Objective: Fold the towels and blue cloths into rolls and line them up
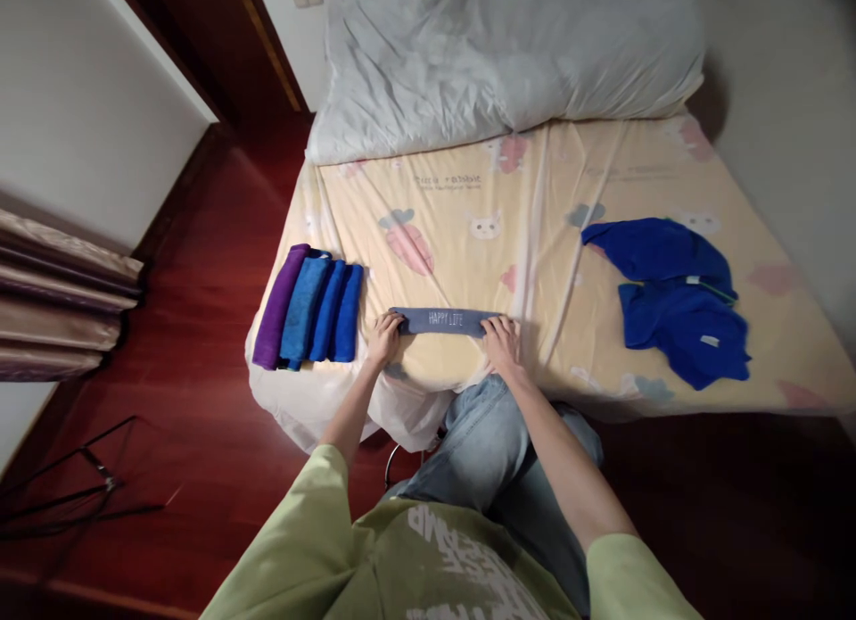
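Green shirt point(461, 558) nearest; folded grey cloth point(445, 321) between 2 hands point(383, 337) point(501, 342), ends gripped.

The cloth point(415, 321) is grey-blue with white lettering point(446, 318) — the towels point(306, 310) purple and blue, the sheet point(461, 272) yellow with pink carrots point(409, 247).

Legible: "HAPPY LIFE" – pale capitals on the flat, folded grey-blue fabric strip point(418, 321). Olive-green printed T-shirt point(461, 558) has big white block capitals, looks like "AMP" in part, rest lost in folds. Pale yellow patterned bedsheet point(455, 268) carries small dark lettering – unreadable. Small white tags point(710, 341) on crumpled royal-blue cloths point(682, 334): unreadable.
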A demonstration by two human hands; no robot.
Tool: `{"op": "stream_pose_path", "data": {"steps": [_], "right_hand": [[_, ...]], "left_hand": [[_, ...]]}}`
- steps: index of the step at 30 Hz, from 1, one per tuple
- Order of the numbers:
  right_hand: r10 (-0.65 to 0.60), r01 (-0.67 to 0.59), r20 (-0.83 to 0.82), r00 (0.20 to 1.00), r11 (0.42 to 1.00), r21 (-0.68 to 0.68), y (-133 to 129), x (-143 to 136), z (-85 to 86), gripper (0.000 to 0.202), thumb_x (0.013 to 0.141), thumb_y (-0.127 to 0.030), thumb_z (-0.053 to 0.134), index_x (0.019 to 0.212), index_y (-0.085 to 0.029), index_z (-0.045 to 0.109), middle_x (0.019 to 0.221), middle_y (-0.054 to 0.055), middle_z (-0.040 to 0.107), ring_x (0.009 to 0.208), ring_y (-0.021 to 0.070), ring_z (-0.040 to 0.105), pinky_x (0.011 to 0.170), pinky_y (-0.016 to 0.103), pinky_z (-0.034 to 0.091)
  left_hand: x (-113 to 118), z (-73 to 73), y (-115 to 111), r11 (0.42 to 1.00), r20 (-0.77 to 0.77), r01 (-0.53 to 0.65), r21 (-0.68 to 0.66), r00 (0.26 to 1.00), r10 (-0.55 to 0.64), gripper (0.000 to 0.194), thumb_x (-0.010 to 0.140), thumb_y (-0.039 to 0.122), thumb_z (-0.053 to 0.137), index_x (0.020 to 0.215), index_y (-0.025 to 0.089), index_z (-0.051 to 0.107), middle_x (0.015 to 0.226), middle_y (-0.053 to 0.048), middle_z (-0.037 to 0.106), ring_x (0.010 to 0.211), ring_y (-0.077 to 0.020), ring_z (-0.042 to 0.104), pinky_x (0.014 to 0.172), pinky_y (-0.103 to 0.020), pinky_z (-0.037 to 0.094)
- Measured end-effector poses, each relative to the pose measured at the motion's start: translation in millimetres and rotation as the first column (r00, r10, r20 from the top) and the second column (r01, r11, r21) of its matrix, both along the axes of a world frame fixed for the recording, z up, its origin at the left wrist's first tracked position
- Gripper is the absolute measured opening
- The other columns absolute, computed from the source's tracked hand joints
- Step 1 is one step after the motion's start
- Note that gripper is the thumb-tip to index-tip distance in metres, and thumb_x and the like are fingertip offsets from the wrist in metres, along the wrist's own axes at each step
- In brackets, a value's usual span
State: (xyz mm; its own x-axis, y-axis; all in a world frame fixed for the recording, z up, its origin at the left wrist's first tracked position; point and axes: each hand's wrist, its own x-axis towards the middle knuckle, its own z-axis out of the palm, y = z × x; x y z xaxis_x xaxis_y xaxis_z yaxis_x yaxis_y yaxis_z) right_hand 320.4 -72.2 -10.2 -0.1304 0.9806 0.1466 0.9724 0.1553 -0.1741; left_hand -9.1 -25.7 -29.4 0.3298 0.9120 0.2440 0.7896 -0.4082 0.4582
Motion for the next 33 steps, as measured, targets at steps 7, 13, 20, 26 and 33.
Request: {"op": "stream_pose_path", "data": {"steps": [7,13,20,26,33], "right_hand": [[-0.002,-0.002,0.065,0.998,0.999,0.055,-4.2,-4.0,-2.5,0.036,0.087,-0.021,0.057,0.12,-0.01,0.066,0.118,0.017,0.067,0.118,0.0333,0.049,0.108,0.049,0.026],[0.091,-0.095,0.233,0.968,0.995,0.004,2.3,2.6,8.9,0.025,0.091,-0.022,0.057,0.11,-0.011,0.067,0.106,0.016,0.067,0.109,0.0328,0.052,0.097,0.045,0.033],[0.162,-0.156,0.399,0.903,0.987,-0.047,20.2,-0.6,27.1,0.022,0.089,-0.01,0.055,0.108,-0.011,0.065,0.104,0.018,0.066,0.104,0.032,0.056,0.087,0.042,0.039],[0.222,-0.223,0.374,0.9,0.974,-0.042,68.9,-10.2,47.5,0.035,0.083,-0.007,0.057,0.118,-0.012,0.061,0.118,0.02,0.063,0.103,0.0308,0.058,0.085,0.039,0.042],[0.457,-0.438,0.334,0.824,0.889,-0.136,154.9,-119.3,75.9,0.041,0.09,0.0,0.04,0.123,-0.013,0.06,0.122,0.019,0.062,0.108,0.0296,0.054,0.087,0.037,0.041]], "left_hand": [[-7.6,17.0,2.0,0.984,-0.2,0.16,-0.075,0.965,-0.172,0.055,0.087,0.028,0.06,0.141,0.015,0.054,0.145,-0.016,0.056,0.138,-0.0306,0.047,0.112,-0.046,0.039],[-7.9,31.7,18.3,0.958,-0.456,0.271,-0.099,0.843,-0.285,0.037,0.096,0.016,0.048,0.132,0.013,0.058,0.127,-0.017,0.065,0.116,-0.0279,0.06,0.1,-0.043,0.043],[-11.7,32.2,11.3,0.948,-0.505,0.316,-0.031,0.814,-0.288,0.035,0.103,0.016,0.036,0.132,0.014,0.056,0.121,-0.016,0.065,0.11,-0.0254,0.059,0.092,-0.04,0.043],[-35.0,25.5,-43.8,0.954,-0.354,0.295,0.051,0.899,-0.259,0.036,0.106,0.019,0.034,0.133,0.018,0.057,0.125,-0.014,0.065,0.109,-0.024,0.059,0.091,-0.039,0.043],[-56.6,4.0,-103.9,0.972,-0.182,0.207,0.11,0.966,-0.185,0.039,0.104,0.014,0.031,0.127,0.02,0.063,0.107,-0.01,0.07,0.092,-0.0203,0.061,0.081,-0.036,0.045]]}}
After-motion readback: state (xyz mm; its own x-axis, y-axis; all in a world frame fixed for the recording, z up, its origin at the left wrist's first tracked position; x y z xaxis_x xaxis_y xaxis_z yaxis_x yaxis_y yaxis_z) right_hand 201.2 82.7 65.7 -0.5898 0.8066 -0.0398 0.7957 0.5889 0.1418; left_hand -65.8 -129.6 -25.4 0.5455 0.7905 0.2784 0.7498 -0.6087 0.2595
